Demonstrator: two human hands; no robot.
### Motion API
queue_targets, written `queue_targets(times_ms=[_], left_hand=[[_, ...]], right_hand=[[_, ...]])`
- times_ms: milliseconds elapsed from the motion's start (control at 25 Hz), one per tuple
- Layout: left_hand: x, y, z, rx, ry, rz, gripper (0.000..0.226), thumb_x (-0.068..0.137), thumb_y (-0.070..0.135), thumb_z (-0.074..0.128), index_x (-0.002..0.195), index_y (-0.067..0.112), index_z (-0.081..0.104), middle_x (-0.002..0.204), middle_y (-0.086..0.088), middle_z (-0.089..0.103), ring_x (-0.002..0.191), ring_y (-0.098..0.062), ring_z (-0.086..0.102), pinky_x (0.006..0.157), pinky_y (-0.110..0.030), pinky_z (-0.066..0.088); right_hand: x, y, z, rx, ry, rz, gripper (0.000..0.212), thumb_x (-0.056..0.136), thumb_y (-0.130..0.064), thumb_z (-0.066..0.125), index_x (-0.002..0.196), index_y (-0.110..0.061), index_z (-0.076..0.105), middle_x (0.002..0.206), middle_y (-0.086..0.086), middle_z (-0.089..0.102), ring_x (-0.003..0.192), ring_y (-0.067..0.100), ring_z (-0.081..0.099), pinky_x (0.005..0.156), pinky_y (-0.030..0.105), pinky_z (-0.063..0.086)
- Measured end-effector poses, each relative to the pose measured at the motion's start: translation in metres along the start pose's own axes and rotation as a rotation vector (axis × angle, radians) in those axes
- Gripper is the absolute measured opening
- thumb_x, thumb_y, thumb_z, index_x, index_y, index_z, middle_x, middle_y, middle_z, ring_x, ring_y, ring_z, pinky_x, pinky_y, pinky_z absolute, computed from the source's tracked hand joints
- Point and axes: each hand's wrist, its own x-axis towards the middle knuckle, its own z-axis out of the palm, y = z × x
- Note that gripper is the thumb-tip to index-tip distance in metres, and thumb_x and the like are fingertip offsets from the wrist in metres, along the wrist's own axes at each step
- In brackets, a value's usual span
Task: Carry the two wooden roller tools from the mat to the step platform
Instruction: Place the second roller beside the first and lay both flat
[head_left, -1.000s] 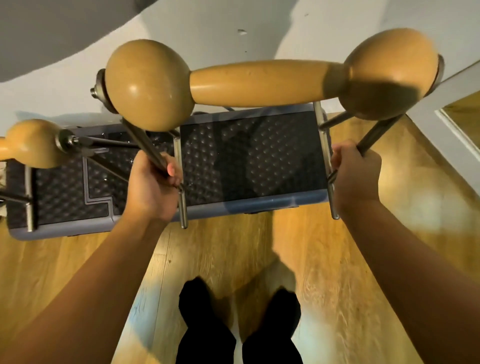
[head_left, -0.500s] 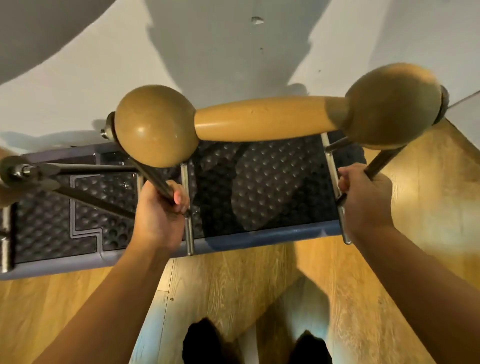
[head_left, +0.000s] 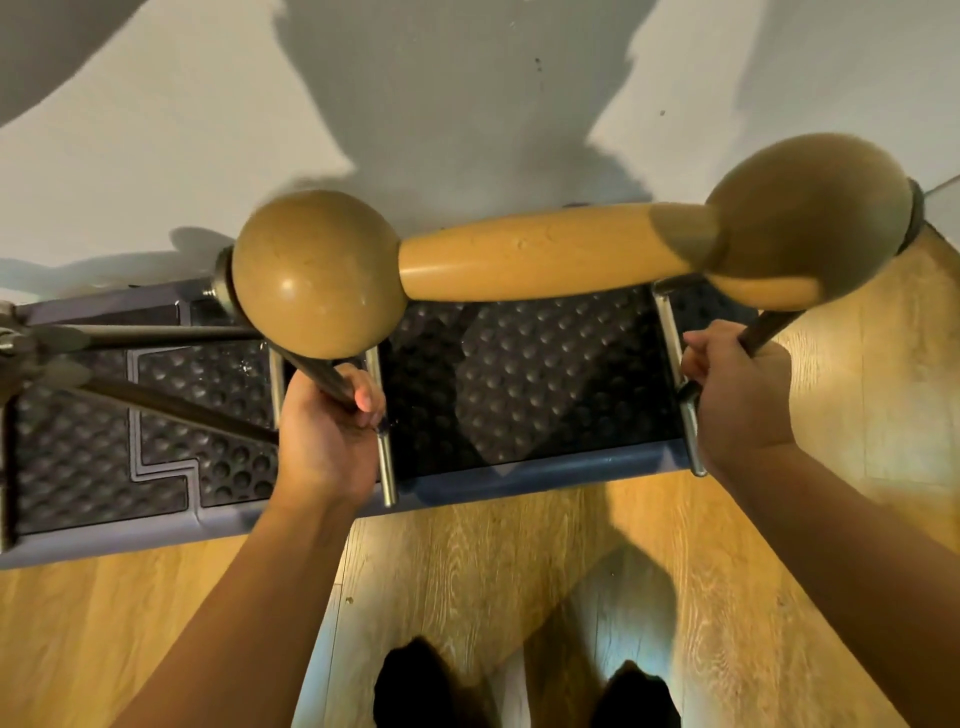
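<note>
both hands (head_left: 327, 436) (head_left: 737, 400) gripping wooden roller tool (head_left: 545, 249) by its metal legs, over step platform (head_left: 519, 374)

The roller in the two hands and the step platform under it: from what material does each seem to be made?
Roller: looks like varnished light wood, smooth with a glossy highlight on its left ball and small dents. Its frame rods look like dull grey metal. Step platform: probably moulded plastic or rubber, with a matt black dimpled top and a blue-grey rim.
</note>
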Motion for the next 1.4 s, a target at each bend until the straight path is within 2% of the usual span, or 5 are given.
queue_targets(times_ms=[320,520,880,1120,1400], left_hand=[[-0.002,-0.008,-0.005,0.007,-0.064,0.065,0.042,0.090,0.016,0.041,0.052,0.025,0.056,0.052,0.005,0.044,0.052,-0.013,0.031,0.056,-0.025,0.032],[-0.007,0.000,0.001,-0.068,0.082,-0.003,0.021,0.096,0.028,0.044,0.083,0.018,0.057,0.064,0.001,0.050,0.061,-0.013,0.043,0.061,-0.025,0.042],[-0.063,-0.003,-0.024,0.519,0.143,-0.133,0.044,0.106,0.053,0.039,0.139,0.035,0.060,0.141,0.007,0.063,0.131,-0.008,0.053,0.107,-0.034,0.035],[-0.181,0.015,-0.065,0.962,-0.017,-0.291,0.049,0.103,0.043,0.052,0.151,0.040,0.042,0.147,-0.001,0.057,0.136,-0.018,0.051,0.106,-0.031,0.040],[-0.233,0.186,-0.018,0.977,-0.133,0.138,0.070,0.094,0.070,0.049,0.157,0.050,0.026,0.148,0.017,0.053,0.137,0.007,0.044,0.106,-0.023,0.041]], right_hand=[[-0.010,-0.002,-0.003,-0.134,0.051,0.065,0.031,0.080,-0.022,0.059,0.053,-0.023,0.045,0.053,-0.007,0.041,0.054,0.007,0.041,0.055,0.021,0.039],[-0.017,-0.008,0.001,-0.228,0.120,0.227,0.031,0.086,-0.032,0.061,0.055,-0.024,0.058,0.067,-0.003,0.060,0.072,0.013,0.056,0.073,0.038,0.045],[-0.078,-0.025,0.020,-0.090,0.269,0.584,0.061,0.098,-0.020,0.062,0.154,-0.026,0.039,0.131,0.000,0.056,0.111,0.022,0.057,0.100,0.049,0.052],[-0.156,-0.114,0.036,0.271,0.076,0.945,0.011,0.101,-0.011,0.058,0.111,-0.015,0.056,0.116,0.012,0.055,0.105,0.032,0.060,0.077,0.048,0.057],[-0.203,-0.261,0.084,0.254,-0.092,0.820,0.036,0.100,-0.007,0.063,0.134,-0.013,0.057,0.121,0.009,0.058,0.114,0.032,0.062,0.077,0.047,0.060]])
